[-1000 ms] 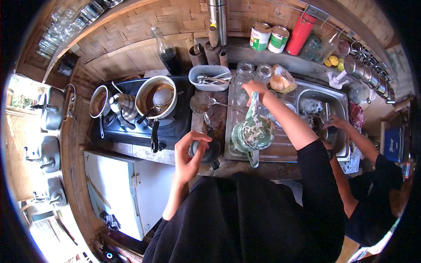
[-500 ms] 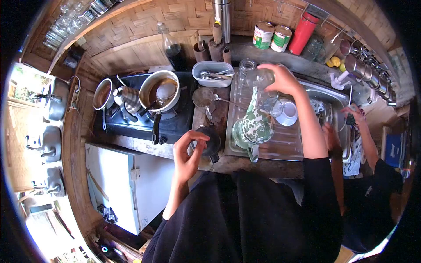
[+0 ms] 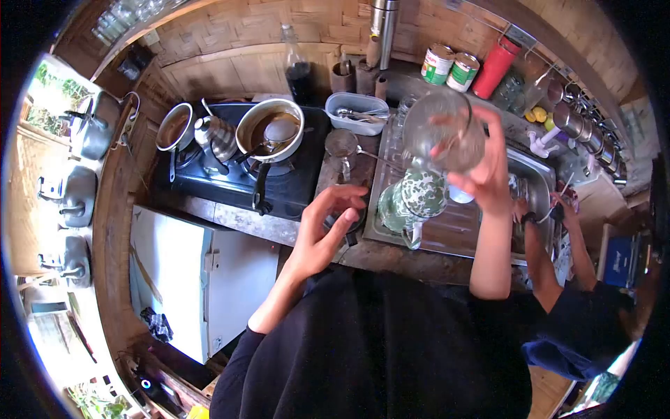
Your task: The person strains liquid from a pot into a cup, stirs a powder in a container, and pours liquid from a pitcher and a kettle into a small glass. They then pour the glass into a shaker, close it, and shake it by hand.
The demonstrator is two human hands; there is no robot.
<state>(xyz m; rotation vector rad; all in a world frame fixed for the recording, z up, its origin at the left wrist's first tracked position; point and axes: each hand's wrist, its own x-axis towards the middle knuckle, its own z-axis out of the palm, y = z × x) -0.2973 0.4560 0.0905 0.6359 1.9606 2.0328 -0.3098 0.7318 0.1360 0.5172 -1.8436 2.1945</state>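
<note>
My right hand (image 3: 490, 171) holds a clear glass (image 3: 440, 136) up off the drainboard (image 3: 450, 234), its fingers around the side. The glass looks large and is slightly blurred. Below it stands a green-and-white speckled enamel pitcher (image 3: 412, 199), partly covered by the glass. A white bowl (image 3: 460, 195) shows between the pitcher and my right wrist. My left hand (image 3: 322, 234) hovers with fingers bent and thumb apart, holding nothing. Behind its fingers a dark mug (image 3: 354, 227) is mostly hidden.
To the left, a stove (image 3: 216, 188) carries a pot (image 3: 271, 129) with a ladle, a kettle (image 3: 215, 143) and a small saucepan (image 3: 174, 127). A plastic tub (image 3: 357, 115) of cutlery and a glass cup (image 3: 342, 145) stand mid-counter. Another person's hands (image 3: 522, 209) work at the sink (image 3: 537, 164).
My right hand has lifted the glass from the drainboard toward me and the camera. My left hand has shifted right, its fingers now more spread. The view has turned a little.
</note>
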